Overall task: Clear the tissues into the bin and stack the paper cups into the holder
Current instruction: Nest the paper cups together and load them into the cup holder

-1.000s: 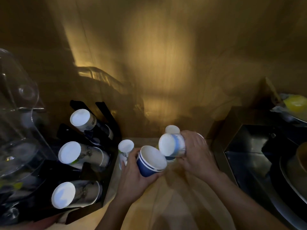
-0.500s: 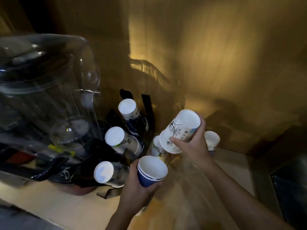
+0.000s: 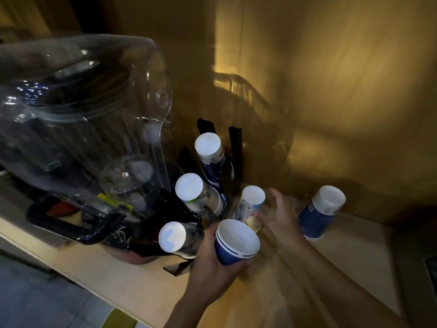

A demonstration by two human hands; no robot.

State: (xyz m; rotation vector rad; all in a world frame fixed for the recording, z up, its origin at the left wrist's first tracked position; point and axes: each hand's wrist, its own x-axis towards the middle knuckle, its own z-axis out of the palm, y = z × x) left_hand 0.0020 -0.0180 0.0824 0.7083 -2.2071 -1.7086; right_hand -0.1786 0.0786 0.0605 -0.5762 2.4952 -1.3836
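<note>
My left hand [image 3: 210,263] is shut on a blue paper cup [image 3: 236,245], held mouth up above the counter. My right hand [image 3: 279,214] is blurred, its fingers apart, touching or just off the lower side of an upside-down white printed cup [image 3: 251,202] that stands beside the black cup holder [image 3: 235,157]. The holder carries three tilted rows of cups, their white bases facing me: a top row [image 3: 208,147], a middle row [image 3: 190,189] and a bottom row [image 3: 171,236]. Another blue cup [image 3: 321,209] stands upside down to the right. No tissues are in view.
A large clear plastic machine cover [image 3: 82,119] over a dark base [image 3: 71,226] fills the left, close against the holder. A wooden wall [image 3: 331,91] rises right behind the cups. The light wooden counter [image 3: 354,268] runs to the right; its front edge lies lower left.
My right hand has set the white printed cup upside down beside the holder and opened off it. The left hand still holds the blue cup. My view has shifted slightly left.
</note>
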